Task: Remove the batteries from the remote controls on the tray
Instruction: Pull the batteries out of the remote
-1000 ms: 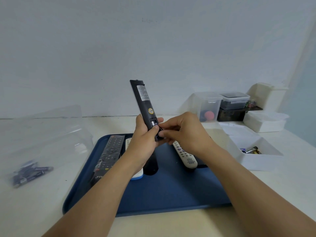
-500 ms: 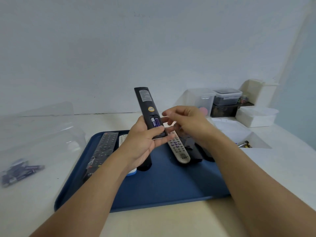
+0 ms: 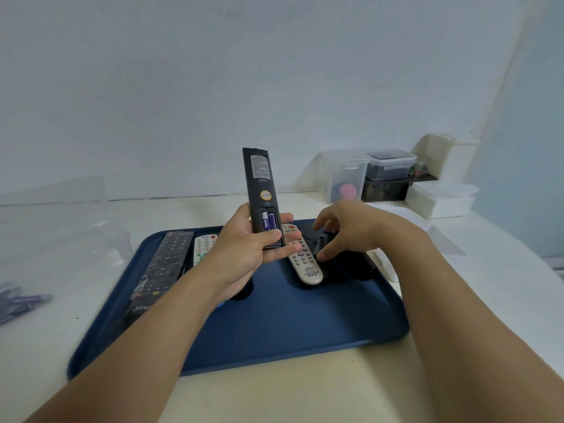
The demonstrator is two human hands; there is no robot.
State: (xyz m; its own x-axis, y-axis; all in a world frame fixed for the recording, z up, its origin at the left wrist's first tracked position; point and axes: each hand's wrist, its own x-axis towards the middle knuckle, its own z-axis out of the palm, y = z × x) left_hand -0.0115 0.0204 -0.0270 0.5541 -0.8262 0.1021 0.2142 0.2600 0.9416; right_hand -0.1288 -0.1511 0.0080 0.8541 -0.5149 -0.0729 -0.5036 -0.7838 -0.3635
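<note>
My left hand grips a long black remote upright above the blue tray, back side facing me. Its battery compartment is uncovered and shows two purple batteries. My right hand is low over the tray's right side and pinches a small black battery cover between thumb and fingers. On the tray lie a black remote, a white remote, a beige remote and dark remotes partly hidden under my right hand.
A clear plastic bag holding loose batteries lies at the left on the white table. Clear lidded boxes and white containers stand at the back right by the wall. A white bin shows beside my right forearm.
My right hand pulled the cover off the held remote and moved right and down to the tray with it. The batteries came into view. My left hand stayed on the remote.
</note>
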